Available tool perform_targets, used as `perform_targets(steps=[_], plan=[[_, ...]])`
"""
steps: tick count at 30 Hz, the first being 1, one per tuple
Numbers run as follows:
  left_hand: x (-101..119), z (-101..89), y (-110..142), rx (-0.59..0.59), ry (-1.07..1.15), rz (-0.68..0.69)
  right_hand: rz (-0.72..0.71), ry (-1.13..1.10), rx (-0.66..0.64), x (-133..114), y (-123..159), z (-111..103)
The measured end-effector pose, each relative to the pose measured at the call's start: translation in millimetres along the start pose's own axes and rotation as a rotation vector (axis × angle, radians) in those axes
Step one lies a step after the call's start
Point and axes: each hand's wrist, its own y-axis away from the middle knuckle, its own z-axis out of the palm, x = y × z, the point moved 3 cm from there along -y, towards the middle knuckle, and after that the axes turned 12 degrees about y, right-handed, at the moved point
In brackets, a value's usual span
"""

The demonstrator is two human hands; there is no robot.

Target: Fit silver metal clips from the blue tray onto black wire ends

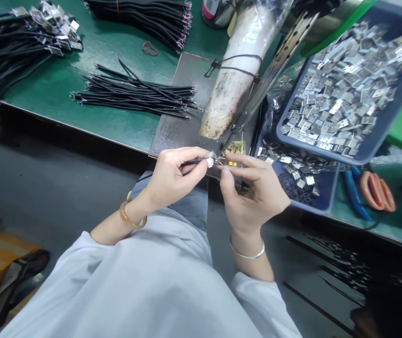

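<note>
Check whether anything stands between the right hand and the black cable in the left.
Nothing visible does: the right hand has its fingertips close by the thin wires showing past the left hand, which holds the black cable.

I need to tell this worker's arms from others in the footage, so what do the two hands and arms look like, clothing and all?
Both hands are bare, without gloves. The left hand has a tan, amber-like bangle at its wrist; the right hand has a thin silver-coloured bangle. Both sleeves are pale bluish-white, plain, ending above the wrists.
</note>
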Motion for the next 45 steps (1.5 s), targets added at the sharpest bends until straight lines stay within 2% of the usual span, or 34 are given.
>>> perform_targets(steps=[4, 7, 8, 10, 13, 15, 18, 20, 22, 24, 25, 27, 29, 31, 35, 38, 41, 43, 45], plan=[[2, 1.0, 3, -0.012, -0.042, 0.035, 0.104, -0.092, 0.009, 3, 4, -1], [7, 2.5, 6, -0.032, -0.134, 0.218, 0.242, -0.131, 0.064, 6, 3, -6], [9, 3.4, 8, -0.045, -0.166, 0.287, 0.275, -0.139, 0.048, 6, 2, -7], [11, 4.9, 11, -0.072, -0.216, 0.394, 0.335, -0.183, -0.058, 7, -3, -6], [12, 4.8, 13, -0.085, -0.262, 0.458, 0.42, -0.333, -0.233, 9, -8, -3], [12, 2.9, 13, -0.09, -0.27, 0.468, 0.426, -0.435, -0.286, 9, -10, -3], [13, -1.4, 13, -0.111, -0.241, 0.441, 0.323, -0.438, -0.316, 7, -9, -5], [13, -3.7, 13, -0.126, -0.198, 0.373, 0.19, -0.287, -0.27, 4, -7, -8], [14, -4.6, 15, -0.135, -0.161, 0.296, -0.002, -0.091, -0.19, 0, -4, -12], [16, -4.3, 17, -0.124, -0.148, 0.266, -0.135, 0.044, -0.148, -4, 0, -15], [16, -3.8, 18, -0.111, -0.148, 0.267, -0.129, 0.071, -0.131, -5, 1, -17], [16, -3.0, 20, -0.069, -0.138, 0.27, 0.0, 0.043, -0.037, -4, 0, -22], [13, -2.7, 19, -0.024, -0.096, 0.244, 0.153, -0.072, 0.127, -4, -1, -29], [9, -2.6, 18, 0.01, -0.048, 0.189, 0.245, -0.194, 0.226, -6, -2, -34], [5, -2.4, 17, 0.027, -0.013, 0.133, 0.298, -0.199, 0.166, -11, 1, -30], [6, -2.2, 16, 0.022, -0.054, 0.177, 0.288, -0.169, 0.054, -11, 5, -19], [8, -0.6, 14, 0.022, -0.143, 0.24, 0.351, -0.209, -0.085, -7, 8, -4], [8, 1.6, 13, 0.039, -0.193, 0.284, 0.317, -0.18, -0.081, -7, 8, 2], [7, 4.3, 11, 0.067, -0.222, 0.308, 0.206, -0.087, -0.02, -8, 6, 4]])
